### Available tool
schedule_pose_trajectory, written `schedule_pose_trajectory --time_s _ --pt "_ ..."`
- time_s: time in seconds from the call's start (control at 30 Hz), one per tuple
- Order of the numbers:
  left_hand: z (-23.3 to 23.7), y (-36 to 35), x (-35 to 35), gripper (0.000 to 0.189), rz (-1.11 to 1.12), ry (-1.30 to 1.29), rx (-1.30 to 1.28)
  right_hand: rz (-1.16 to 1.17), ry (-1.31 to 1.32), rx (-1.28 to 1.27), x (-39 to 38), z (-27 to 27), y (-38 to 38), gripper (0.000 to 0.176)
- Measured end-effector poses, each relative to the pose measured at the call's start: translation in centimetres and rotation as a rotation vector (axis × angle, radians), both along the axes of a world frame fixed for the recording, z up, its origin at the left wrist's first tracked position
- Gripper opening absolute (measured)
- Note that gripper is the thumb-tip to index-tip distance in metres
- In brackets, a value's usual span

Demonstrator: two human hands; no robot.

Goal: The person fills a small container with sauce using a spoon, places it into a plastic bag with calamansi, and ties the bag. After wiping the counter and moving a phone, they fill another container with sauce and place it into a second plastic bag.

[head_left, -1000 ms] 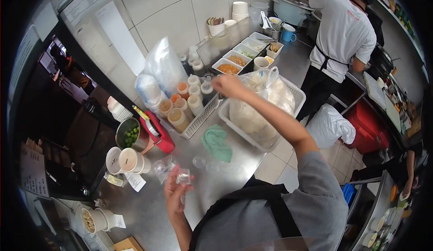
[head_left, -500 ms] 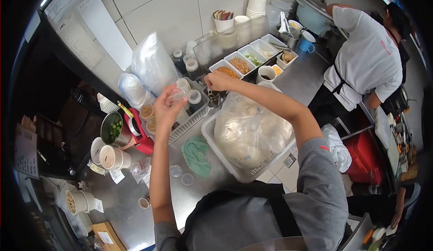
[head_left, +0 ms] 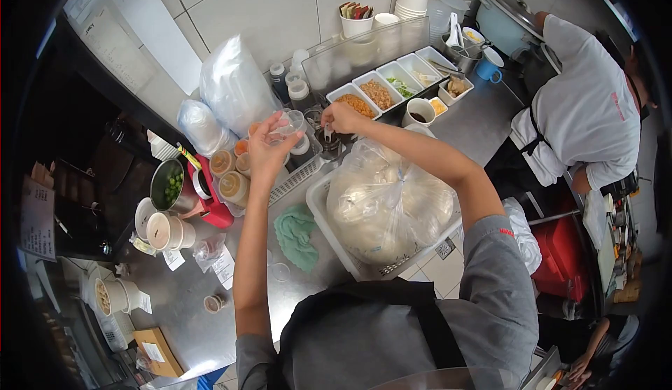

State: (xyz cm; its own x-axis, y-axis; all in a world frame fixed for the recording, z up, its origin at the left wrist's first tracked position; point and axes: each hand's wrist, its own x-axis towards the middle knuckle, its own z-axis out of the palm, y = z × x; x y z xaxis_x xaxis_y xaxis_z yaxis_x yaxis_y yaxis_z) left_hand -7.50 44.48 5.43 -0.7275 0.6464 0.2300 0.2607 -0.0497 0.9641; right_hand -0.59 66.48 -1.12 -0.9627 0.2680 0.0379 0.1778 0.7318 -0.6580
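My left hand (head_left: 269, 148) is raised above a grey basket, its fingers closed around a small clear plastic cup (head_left: 290, 121). Beside it my right hand (head_left: 343, 119) pinches the upper end of a metal spoon handle (head_left: 327, 133), over a metal container (head_left: 330, 147) with dark contents. The spoon's bowl cannot be made out. Bottles and lidded tubs fill the grey basket (head_left: 288, 182) below my left hand. A large knotted clear bag of pale contents (head_left: 392, 208) lies in a white crate (head_left: 323, 211) under my right forearm.
White trays of toppings (head_left: 355, 103) stand behind a clear shield. A dark-filled cup (head_left: 420, 112) is right of my right hand. A green cloth (head_left: 297, 237) lies on the steel counter (head_left: 189, 327). At the right, a co-worker in a white shirt (head_left: 584, 99) reaches to a large cooker (head_left: 505, 22).
The view has shifted slightly. The cup in my left hand has turned, its round opening now more visible. My right hand has risen a little, and the spoon handle shows beneath its fingers.
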Motion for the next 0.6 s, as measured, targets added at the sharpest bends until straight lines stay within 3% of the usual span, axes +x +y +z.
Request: schedule_pose_trajectory --time_s 0.23,0.6 --pt "0.2 -0.3 -0.1 0.068 0.018 0.037 -0.025 -0.207 -0.082 -0.26 -0.1 0.2 2.2 0.017" --pt "1.4 -0.1 0.0 0.079 0.035 0.17 -0.116 -0.332 -0.051 -0.559 0.3 -0.6 4.9 0.015"
